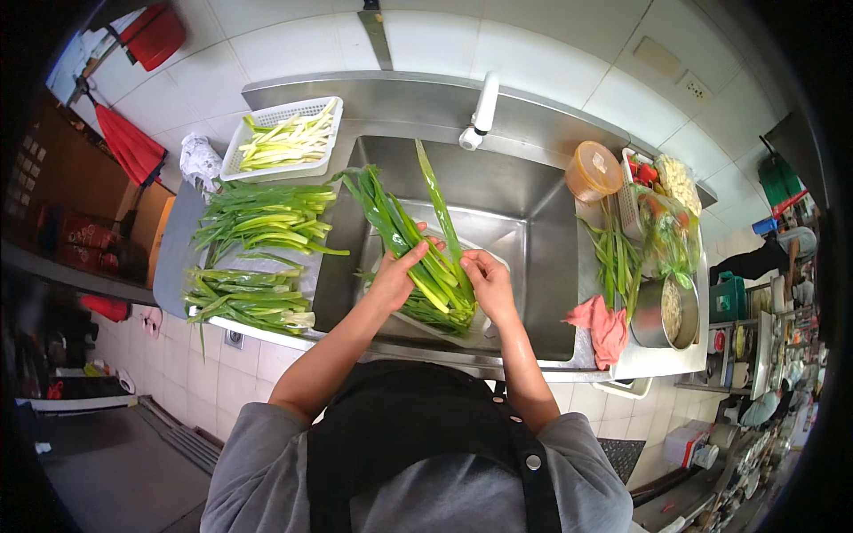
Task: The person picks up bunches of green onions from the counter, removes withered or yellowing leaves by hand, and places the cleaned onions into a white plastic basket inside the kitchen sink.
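Observation:
Over the stainless steel sink [553, 266], my left hand [398, 274] grips a bunch of green leafy stalks [394, 233], which look like scallions or garlic greens. My right hand [488, 280] pinches a single long green leaf [436, 193] that stands up beside the bunch. Below both hands a white plastic basket [490, 326] sits in the sink, with more greens [436, 316] in it. On the counter to the left lie two piles of the same greens, an upper pile [273, 216] and a lower pile [250, 300].
A white basket of pale cut stalks [286, 143] stands at the back left. The faucet [483, 113] overhangs the sink. Along the right are an orange lidded tub [593, 171], loose green leaves [613, 256], a pink cloth [602, 330], bagged vegetables [670, 230] and a metal pot [650, 316].

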Action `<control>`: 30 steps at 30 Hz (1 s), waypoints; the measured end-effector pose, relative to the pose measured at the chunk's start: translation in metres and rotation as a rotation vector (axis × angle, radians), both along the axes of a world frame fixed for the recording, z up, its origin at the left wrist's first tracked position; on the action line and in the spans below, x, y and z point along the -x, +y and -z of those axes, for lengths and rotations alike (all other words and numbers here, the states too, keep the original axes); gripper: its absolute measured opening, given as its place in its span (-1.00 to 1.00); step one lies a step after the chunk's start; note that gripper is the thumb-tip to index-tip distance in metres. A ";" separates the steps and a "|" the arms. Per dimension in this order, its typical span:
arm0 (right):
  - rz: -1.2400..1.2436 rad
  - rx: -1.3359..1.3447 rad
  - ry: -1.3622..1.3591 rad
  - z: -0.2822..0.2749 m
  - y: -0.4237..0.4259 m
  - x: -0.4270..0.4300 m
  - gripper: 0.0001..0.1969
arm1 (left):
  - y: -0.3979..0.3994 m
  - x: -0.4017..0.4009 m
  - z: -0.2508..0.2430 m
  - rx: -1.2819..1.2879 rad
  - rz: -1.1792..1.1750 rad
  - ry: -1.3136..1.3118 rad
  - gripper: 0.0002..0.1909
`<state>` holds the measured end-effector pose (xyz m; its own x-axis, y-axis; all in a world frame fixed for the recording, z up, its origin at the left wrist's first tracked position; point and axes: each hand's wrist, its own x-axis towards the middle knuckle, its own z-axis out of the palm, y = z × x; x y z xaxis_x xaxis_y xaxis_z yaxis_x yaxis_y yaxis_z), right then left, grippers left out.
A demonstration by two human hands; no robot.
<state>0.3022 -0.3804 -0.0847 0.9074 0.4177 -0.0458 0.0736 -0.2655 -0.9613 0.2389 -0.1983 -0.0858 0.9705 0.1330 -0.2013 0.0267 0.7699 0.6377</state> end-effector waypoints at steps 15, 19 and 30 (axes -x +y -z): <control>-0.450 -0.065 -0.111 -0.047 0.136 0.037 -0.82 | 0.028 0.046 0.065 0.093 -0.194 0.094 -0.59; -0.700 -0.030 0.114 -0.034 0.221 0.091 -0.78 | 0.032 0.065 0.069 -0.068 -0.061 -0.180 -0.56; -0.524 -0.079 -0.316 -0.067 0.173 0.034 -0.80 | 0.039 0.053 0.045 0.089 -0.137 0.032 -0.58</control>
